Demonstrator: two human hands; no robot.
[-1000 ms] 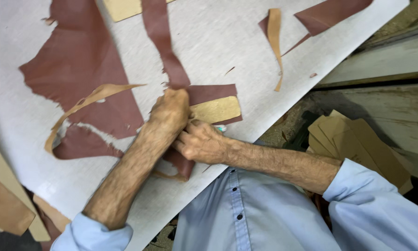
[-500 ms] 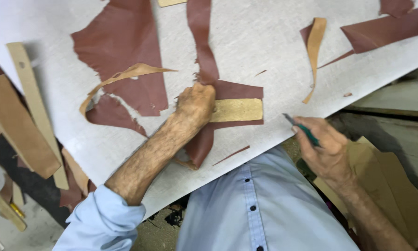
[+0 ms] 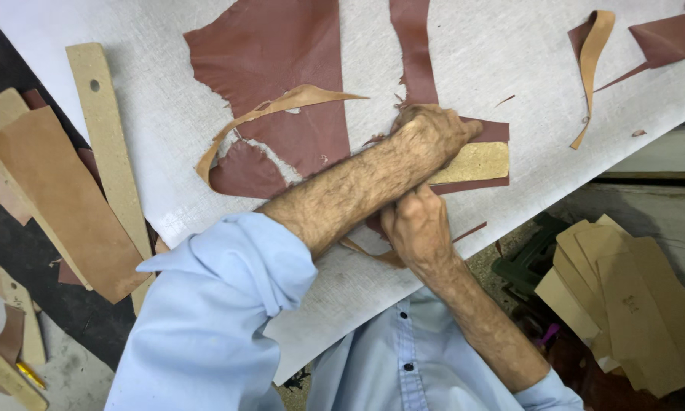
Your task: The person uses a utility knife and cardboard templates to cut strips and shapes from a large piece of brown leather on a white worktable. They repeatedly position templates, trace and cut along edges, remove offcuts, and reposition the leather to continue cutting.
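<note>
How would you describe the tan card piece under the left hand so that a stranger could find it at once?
Start at the big white cutting board strewn with reddish-brown leather. Near its lower edge the left hand presses on a small tan rectangular card lying on a leather scrap. Unlike the curled tan strips nearby, it is flat, stiff and straight-edged.

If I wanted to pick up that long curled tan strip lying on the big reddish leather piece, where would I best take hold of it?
Probably at the raised arch of the curled tan strip, pinched from above across its narrow width. There it lifts off the reddish leather piece, leaving room under it. It lies clear of the left hand pressing the tan pattern card.
</note>
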